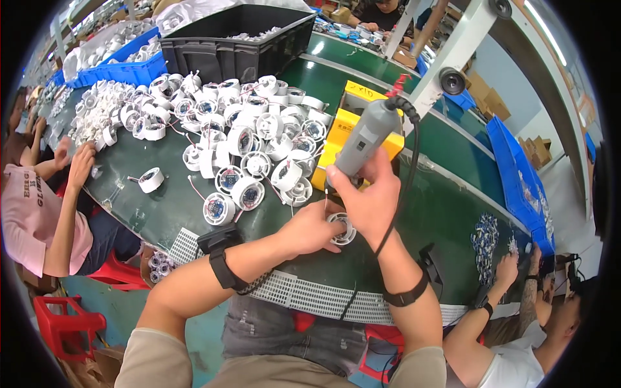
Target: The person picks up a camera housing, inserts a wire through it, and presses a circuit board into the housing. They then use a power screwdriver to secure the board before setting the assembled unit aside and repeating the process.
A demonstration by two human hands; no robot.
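My right hand [374, 197] is wrapped round a grey electric screwdriver [370, 132], which tilts with its tip toward the table. A black cable runs from its top down past my right wrist. Under the tool, my left hand [312, 229] grips a small white round plastic housing [350, 234] at the table's near side. My left fingers partly hide the housing, and I cannot tell whether the tip touches it. Just beyond my hands stands a yellow box-shaped device [337, 137]. Close to my left hand lie several white round housings [248, 193], some with blue circuit boards and thin wires.
A black crate [242, 55] and a blue bin [132, 70] stand at the far left. Small white parts [103, 107] lie heaped there. Co-workers' hands [81, 161] [506, 268] work at both sides. A blue tray [517, 174] and a metal post [453, 55] flank the right.
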